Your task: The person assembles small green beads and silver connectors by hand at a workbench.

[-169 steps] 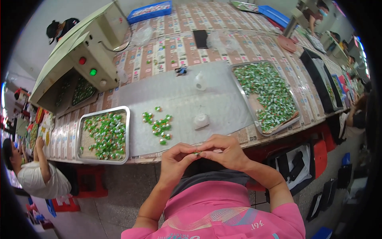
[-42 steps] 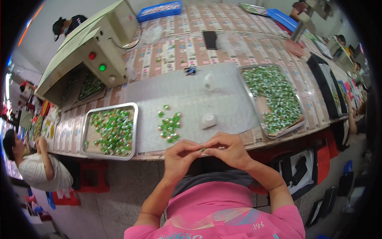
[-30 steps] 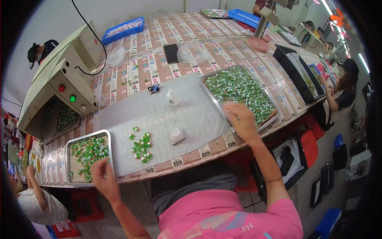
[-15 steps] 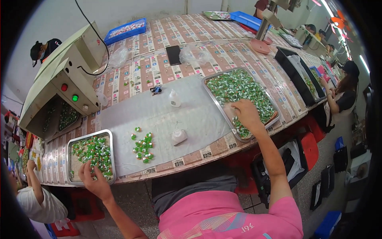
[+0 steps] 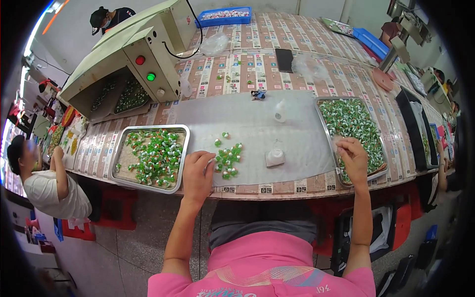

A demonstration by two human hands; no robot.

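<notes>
My left hand point(image 5: 197, 179) hovers between the left metal tray point(image 5: 184, 159) and a small cluster of green and white pieces point(image 5: 228, 159) on a pale sheet point(image 5: 302, 171). Its thumb and fingers are pinched; what they hold, if anything, is too small to name. Over the near left edge of the right metal tray point(image 5: 324, 119), my right hand point(image 5: 354, 159) is also closed in a pinch, its contents unclear. Both trays carry many small green and white pieces with orange bits. A white dropper bottle point(image 5: 280, 111) and a small whitish block point(image 5: 275, 157) stand between my hands.
A cream machine point(image 5: 133, 59) with red and green buttons stands at the left, a tray inside its opening. Farther back are a black phone point(image 5: 284, 60), clear plastic bags point(image 5: 309, 67) and a blue bin point(image 5: 225, 17). A black bin point(image 5: 413, 129) sits right. Other people work nearby.
My left hand has come from above the left tray to its right side, its fingers now closed. The right hand stays at the right tray. The whole view has swung leftward.
</notes>
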